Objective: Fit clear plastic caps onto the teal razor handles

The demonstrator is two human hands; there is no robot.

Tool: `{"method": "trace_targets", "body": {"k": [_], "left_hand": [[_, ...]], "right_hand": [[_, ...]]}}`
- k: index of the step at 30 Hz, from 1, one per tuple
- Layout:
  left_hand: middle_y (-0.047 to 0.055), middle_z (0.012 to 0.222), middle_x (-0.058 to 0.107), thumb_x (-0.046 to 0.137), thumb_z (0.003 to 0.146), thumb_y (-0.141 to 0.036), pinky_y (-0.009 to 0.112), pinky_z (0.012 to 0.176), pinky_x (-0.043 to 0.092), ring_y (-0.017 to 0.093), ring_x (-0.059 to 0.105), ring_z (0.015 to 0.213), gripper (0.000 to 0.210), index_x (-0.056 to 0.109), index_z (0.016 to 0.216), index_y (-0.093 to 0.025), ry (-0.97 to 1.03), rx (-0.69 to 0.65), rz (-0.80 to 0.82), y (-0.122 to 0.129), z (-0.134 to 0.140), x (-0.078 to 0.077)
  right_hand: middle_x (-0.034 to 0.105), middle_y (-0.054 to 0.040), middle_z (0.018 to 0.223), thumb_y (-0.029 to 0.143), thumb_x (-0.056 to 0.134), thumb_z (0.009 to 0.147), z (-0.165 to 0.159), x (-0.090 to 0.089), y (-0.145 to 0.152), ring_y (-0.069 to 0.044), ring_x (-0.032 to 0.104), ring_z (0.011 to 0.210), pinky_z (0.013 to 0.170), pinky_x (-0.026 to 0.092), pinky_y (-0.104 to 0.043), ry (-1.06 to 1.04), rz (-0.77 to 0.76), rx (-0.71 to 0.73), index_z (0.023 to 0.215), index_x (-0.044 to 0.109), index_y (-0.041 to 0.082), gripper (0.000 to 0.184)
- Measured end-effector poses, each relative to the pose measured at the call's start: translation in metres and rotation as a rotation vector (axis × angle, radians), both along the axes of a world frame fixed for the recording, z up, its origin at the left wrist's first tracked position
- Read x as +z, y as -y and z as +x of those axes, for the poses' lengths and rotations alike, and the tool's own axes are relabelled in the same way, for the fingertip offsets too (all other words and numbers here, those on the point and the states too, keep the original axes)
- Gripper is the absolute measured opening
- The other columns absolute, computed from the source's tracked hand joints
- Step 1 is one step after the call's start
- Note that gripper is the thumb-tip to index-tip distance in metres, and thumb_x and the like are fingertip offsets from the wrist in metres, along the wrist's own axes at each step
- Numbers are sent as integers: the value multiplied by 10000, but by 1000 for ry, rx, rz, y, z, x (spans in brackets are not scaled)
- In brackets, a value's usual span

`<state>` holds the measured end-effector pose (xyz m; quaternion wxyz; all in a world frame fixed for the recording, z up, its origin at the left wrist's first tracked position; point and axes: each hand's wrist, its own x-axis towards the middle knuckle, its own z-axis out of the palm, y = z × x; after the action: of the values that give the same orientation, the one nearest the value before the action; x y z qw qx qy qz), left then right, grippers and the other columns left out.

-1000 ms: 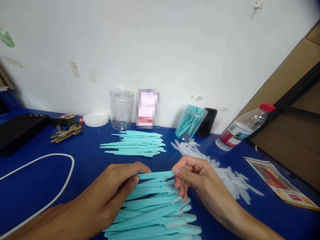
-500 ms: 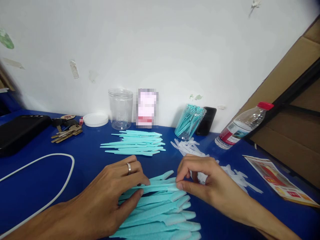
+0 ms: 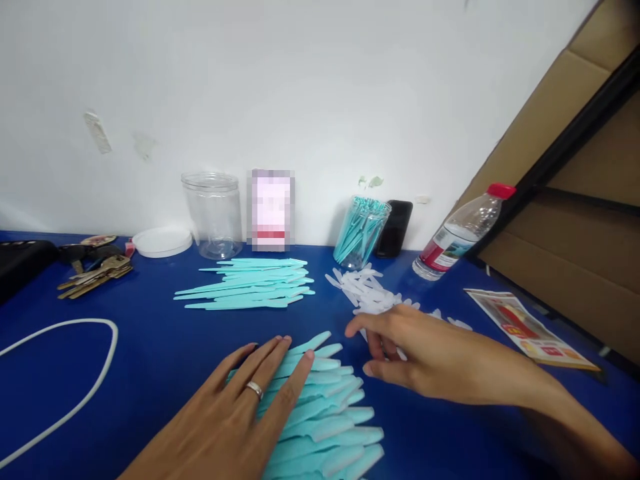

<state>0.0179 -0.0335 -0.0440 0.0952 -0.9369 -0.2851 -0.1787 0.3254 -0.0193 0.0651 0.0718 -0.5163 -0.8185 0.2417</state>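
Note:
My left hand (image 3: pixel 245 407) lies flat with its fingers spread over the near pile of turquoise eyebrow razors (image 3: pixel 330 427), covering their handle ends. Just right of that pile hovers my right hand (image 3: pixel 420 353), index finger stretched out and thumb apart, the other fingers curled. I see no razor in it. Partly hidden behind the right hand are scattered translucent white blade caps (image 3: pixel 367 288). Farther back lies a smaller group of turquoise razors (image 3: pixel 250 283), side by side. A clear jar (image 3: pixel 360 233) by the wall is packed with turquoise sticks, apparently more razors.
Along the wall stand an uncovered clear jar (image 3: pixel 215 220), a blurred-out screen (image 3: pixel 273 210) and a black phone (image 3: pixel 395 230). A water bottle (image 3: pixel 457 237) tilts at right, near a printed packet (image 3: pixel 530 330). Left are a white lid (image 3: pixel 163 242), keys (image 3: pixel 103 270) and a white cable (image 3: pixel 113 353).
Both hands were pinching at one razor on the near pile. Now the left hand has flattened onto the pile, and the right has let go and shifted slightly right. The view has turned slightly.

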Motion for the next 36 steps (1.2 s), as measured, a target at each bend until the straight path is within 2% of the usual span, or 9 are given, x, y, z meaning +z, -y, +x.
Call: {"method": "trace_targets", "body": {"k": [4,10,12,15,19,23,26,32,36], "left_hand": [[132,1653,468,553,965,-682,469,1194,390,373,538,1422,934,186,1702,-241,40,-13,36,0,0,-9],[72,1638,502,593,998,-504,420,1109,513,352,600,1373,873,107,1705,-345,93,48,2,0,-1,-14],[98,1647,485,576,971,-605,420,1087,525,364,586,1380,928,110,1709,-289,107,24,0,0,-1,-15],[126,1653,469,554,883,-774,422,1077,532,387,542,1412,1052,169,1702,-236,116,-17,-14,-1,-3,-16],[111,1671,446,591,920,-686,392,1119,514,356,533,1439,998,151,1707,-257,81,-22,-40,-4,-4,-11],[86,1690,418,591,958,-615,419,1201,441,339,495,1481,938,135,1708,-284,56,-21,-99,2,-1,5],[93,1687,419,607,958,-603,461,1225,411,350,479,1494,931,156,1706,-282,50,17,-132,8,2,16],[87,1657,472,616,959,-540,459,1219,420,339,518,1466,859,238,1689,-292,61,36,-148,10,5,21],[88,1642,493,626,938,-540,470,1205,439,345,523,1461,868,257,1685,-295,61,36,-154,10,5,22]], "right_hand": [[743,-37,879,261,693,931,-7,-11,0,-214,657,776,639,443,-280,-26,-21,-19,1322,701,256,390],[713,-65,935,174,596,956,-43,-33,-13,-199,635,806,674,453,-294,-240,115,-177,1032,737,184,160],[709,-62,932,148,592,945,-49,-37,-17,-186,632,794,655,447,-280,-273,113,-177,957,733,180,145],[713,-35,854,172,586,964,-46,-33,-18,-167,631,736,623,449,-259,-298,66,-164,951,732,187,147],[663,5,692,242,589,987,-25,-13,-11,-143,561,596,534,383,-240,-203,57,-161,853,667,210,158],[599,41,564,215,611,968,-7,11,0,-115,557,511,483,375,-196,-14,-366,103,669,587,213,300],[529,71,499,135,679,890,-8,19,5,-105,555,496,506,409,-175,18,-553,278,604,614,202,301],[577,57,534,137,639,812,-22,12,8,-98,551,439,458,450,-164,-74,-779,115,606,658,202,217],[587,48,550,193,622,840,-22,11,9,-90,535,426,465,467,-171,-148,-791,57,640,671,206,207]]}}
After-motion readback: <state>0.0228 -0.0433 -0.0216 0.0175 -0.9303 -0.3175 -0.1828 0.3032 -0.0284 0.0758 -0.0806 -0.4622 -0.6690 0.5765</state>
